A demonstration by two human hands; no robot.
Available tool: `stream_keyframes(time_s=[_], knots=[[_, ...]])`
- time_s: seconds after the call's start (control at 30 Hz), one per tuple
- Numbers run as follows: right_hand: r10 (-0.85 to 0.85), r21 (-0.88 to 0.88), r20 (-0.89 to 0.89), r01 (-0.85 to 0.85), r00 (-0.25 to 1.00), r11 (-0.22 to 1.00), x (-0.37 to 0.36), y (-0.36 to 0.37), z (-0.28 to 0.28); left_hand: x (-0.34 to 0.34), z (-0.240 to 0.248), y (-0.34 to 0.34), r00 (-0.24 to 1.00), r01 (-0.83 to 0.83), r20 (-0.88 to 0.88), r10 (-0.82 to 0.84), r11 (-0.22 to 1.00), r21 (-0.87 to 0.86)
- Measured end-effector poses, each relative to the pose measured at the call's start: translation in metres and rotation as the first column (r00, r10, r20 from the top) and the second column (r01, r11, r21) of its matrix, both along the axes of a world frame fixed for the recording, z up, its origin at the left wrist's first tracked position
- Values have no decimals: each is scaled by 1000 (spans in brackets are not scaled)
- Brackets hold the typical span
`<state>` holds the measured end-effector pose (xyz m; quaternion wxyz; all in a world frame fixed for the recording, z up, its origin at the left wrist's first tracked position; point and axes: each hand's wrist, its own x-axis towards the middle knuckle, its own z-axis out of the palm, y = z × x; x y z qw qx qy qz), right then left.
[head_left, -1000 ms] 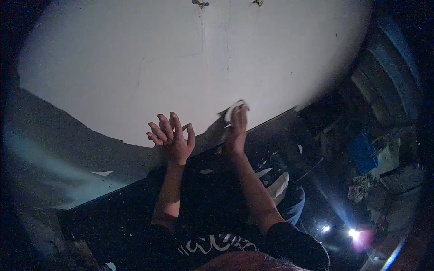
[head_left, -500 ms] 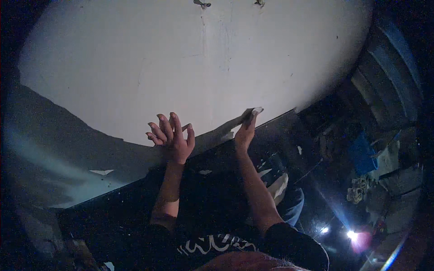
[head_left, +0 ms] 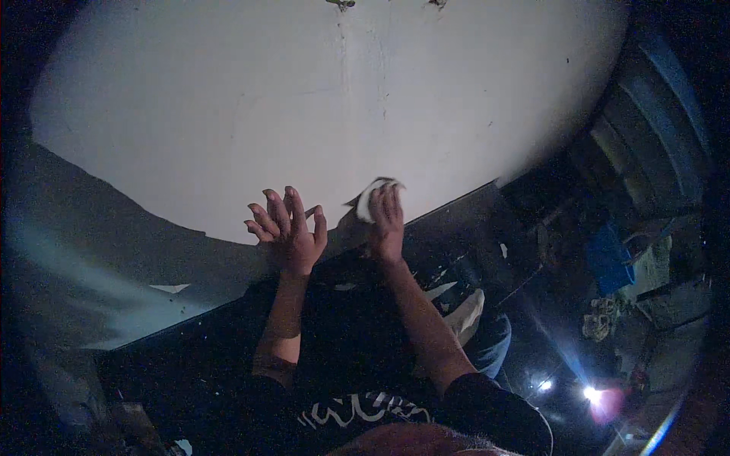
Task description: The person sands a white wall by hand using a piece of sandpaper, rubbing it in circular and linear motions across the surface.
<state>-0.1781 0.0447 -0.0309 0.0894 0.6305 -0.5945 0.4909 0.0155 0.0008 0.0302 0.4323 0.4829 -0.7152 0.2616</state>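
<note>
A broad pale panel [head_left: 304, 129] with scuffs and faint vertical marks fills the upper part of the head view. Near its lower edge, my left hand [head_left: 287, 232] is open, fingers spread and holding nothing; whether it touches the panel I cannot tell. To its right, my right hand [head_left: 388, 213] presses a thin whitish sheet or pad [head_left: 365, 204] against the panel. The fingers cover much of that piece, so its exact kind does not show. A dark shadow falls beside it on the panel.
Small white scraps [head_left: 171, 288] lie below the panel's dark edge. At right are a blue container [head_left: 610, 258], a bright lamp [head_left: 591, 394] and dim clutter. A pale shoe [head_left: 465, 315] and blue trouser leg [head_left: 493, 346] show below my right forearm.
My right hand has moved left along the panel with the whitish piece, turning its back more toward view. My left hand has stayed almost in place.
</note>
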Motion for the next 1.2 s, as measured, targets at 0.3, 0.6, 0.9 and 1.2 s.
stream_keyframes(time_s=[0.3,0.6,0.9,1.2], knots=[[-202,35,761,272,616,962,-93,-36,-85,1,-1,1,1000,-6,16,6,1000,-8],[-305,-28,514,371,802,928,-52,-22,-15,4,-5,-3,998,1,55,-2,1000,12],[67,-25,-180,-72,981,997,17,4,15,1,-1,0,1000,27,-4,-27,999,30],[-122,-165,433,212,893,963,-56,-23,-18,4,-3,0,996,-32,87,29,999,35]])
